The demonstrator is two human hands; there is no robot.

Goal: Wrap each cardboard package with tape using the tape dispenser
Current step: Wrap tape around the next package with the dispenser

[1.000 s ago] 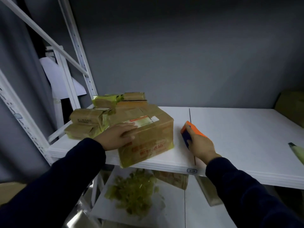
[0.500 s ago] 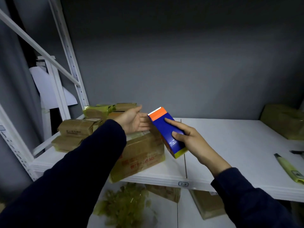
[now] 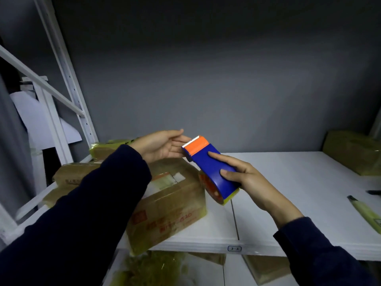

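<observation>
Progress check: he's at the "find the tape end" stage, by the look of it. The right hand is wrapped around the blue plastic tape dispenser with the orange toothed head, fingers curled over its smooth top. The left hand is open, palm up, fingertips right at the serrated edge. Can't tell if it's actually touching the tape or just beside it. No strip is pulled out that anyone could see.

The big brown cardboard package with the printed label sits directly below both hands on the white shelf board, one corner hanging over the front edge. Matte, boxy, red print on the side. There's a yellowish sheen along its lower edges, so it may already have some tape on it, but the top looks mostly bare. Probably the one in progress.

Past the left hand is a stack of smaller flat cardboard packages. Some have a glossy yellow-green film, so likely taped already. Same for the shiny yellowish package well off beyond the right hand.

The roll in the dispenser shows a reddish side, and it looks fairly full. A long yellow-green tool lies on the shelf out to the right of the right hand. Too blurry to name it.
</observation>
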